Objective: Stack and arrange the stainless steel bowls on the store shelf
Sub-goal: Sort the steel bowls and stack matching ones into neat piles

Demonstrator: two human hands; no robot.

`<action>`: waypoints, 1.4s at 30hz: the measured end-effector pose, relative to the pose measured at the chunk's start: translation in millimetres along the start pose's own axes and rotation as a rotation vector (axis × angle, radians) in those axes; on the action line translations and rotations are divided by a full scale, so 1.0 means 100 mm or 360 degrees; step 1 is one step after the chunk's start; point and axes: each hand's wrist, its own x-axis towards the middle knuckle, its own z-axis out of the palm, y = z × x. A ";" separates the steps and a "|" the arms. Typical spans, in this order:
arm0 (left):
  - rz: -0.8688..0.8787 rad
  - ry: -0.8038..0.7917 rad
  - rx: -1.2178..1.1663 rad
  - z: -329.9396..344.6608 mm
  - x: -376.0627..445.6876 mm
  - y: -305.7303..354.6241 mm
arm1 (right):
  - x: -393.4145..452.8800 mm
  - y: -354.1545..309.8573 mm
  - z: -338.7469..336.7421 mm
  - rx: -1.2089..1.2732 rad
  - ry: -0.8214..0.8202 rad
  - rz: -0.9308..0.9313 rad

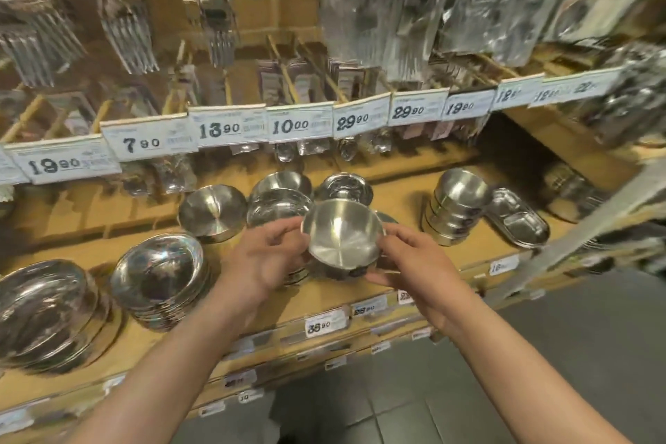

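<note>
Both hands grip one small steel bowl (342, 232) by its rim, left hand (263, 259) and right hand (421, 263) on opposite sides. More bowl stacks (160, 274) sit on the shelf (396, 198) beyond and beside them.

**Steel bowls on the wooden shelf**

A small bowl (342, 231) is held above the shelf (403, 198), tilted so its shiny inside faces the camera. Behind it sit three more small bowls (281, 207), close together. To their left one bowl (212, 211) lies upside down, flat base up. Further left, a tilted stack of wider bowls (158, 274) and a bigger stack (47, 310) lean toward the shelf's front edge. To the right stands a leaning stack of small bowls (457, 205).
</note>
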 end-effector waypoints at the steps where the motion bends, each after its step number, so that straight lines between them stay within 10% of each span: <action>1: -0.0012 -0.0019 -0.0009 0.10 0.07 -0.02 | 0.00 0.00 -0.11 -0.0002 0.0031 0.0011; 11: -0.0108 -0.0217 0.0118 1.15 0.62 0.04 | 0.43 -0.17 -1.31 0.0037 0.0005 0.0059; 21: -0.0173 0.0217 0.0001 2.51 1.38 0.32 | 1.29 -0.74 -2.51 -0.0126 -0.0050 -0.0112; 42: -0.0215 0.0656 0.0087 3.05 1.84 0.10 | 1.95 -0.54 -2.90 -0.0436 -0.0172 -0.0037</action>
